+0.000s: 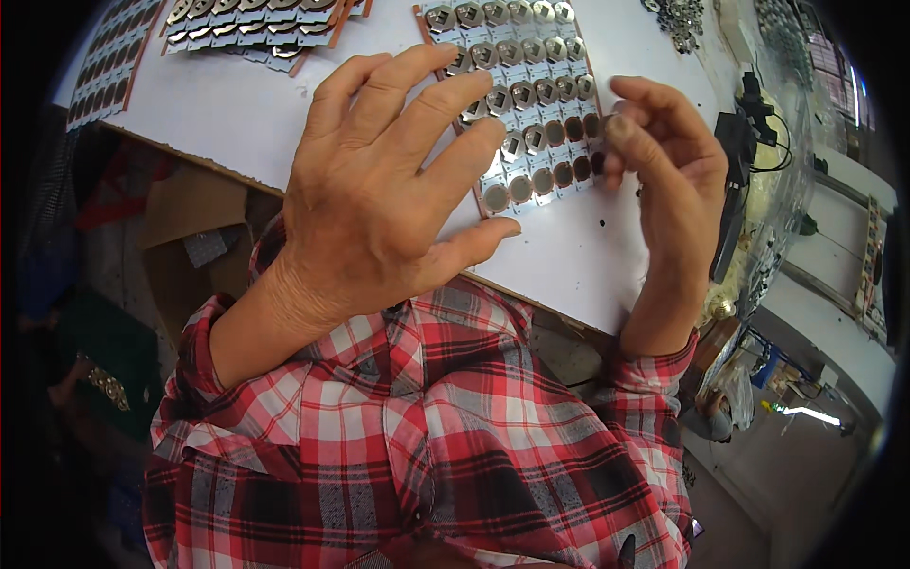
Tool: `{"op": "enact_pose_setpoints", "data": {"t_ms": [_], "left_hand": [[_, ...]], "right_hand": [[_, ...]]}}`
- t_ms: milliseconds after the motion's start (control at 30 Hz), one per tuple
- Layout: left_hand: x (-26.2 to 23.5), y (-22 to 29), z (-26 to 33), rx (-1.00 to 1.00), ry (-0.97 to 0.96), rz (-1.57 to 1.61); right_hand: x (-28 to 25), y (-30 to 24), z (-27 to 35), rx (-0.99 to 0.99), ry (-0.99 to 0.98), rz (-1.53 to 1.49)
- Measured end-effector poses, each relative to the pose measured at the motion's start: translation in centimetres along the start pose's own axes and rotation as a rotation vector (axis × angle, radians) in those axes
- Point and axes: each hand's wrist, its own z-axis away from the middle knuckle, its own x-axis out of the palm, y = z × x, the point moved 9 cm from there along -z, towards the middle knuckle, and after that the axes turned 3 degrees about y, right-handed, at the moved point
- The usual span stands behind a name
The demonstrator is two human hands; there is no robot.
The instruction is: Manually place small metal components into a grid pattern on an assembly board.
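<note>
Currently, our left hand reaches in palm down, fingers spread and slightly bent over the panel's left side, thumb pointing right beside the near edge. We see it unclenched, grasping nothing visible. Our right hand stands at the right edge, thumb and fingers curled inward; blur at the fingertips keeps us from telling whether they grip a part. The panel lies on the white table, ahead of us. It is pale blue with orange-brown side edges. Shiny clips fill the visible far rows; the nearest row shows plain grey-to-brown discs, and the next mixes both. The panel's long axis points away from us, its far end leaning left.
</note>
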Motion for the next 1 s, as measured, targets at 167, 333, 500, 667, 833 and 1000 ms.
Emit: {"op": "enact_pose_setpoints", "data": {"t_ms": [167,333,500,667,833,1000], "left_hand": [[0.0,0.0,0.0,-0.010,-0.007,-0.004],[0.2,-0.1,0.0,-0.021,-0.007,0.006],[0.2,-0.1,0.1,-0.019,-0.004,0.005],[0.2,-0.2,0.1,-0.029,-0.016,0.001],[0.2,-0.1,-0.1,-0.038,-0.031,-0.005],[0.3,0.0,-0.3,-0.025,-0.023,0.013]], "right_hand": [[2.6,0.8,1.3,0.046,-0.032,0.151],[2.2,0.5,1.2,0.022,-0.035,0.235],[2.6,0.6,1.3,-0.067,0.003,0.255],[2.4,0.4,1.5,-0.142,0.052,0.341],[2.5,0.3,1.2,-0.265,-0.080,0.392],[3.2,-1.1,1.6,-0.403,0.008,0.499]]}}
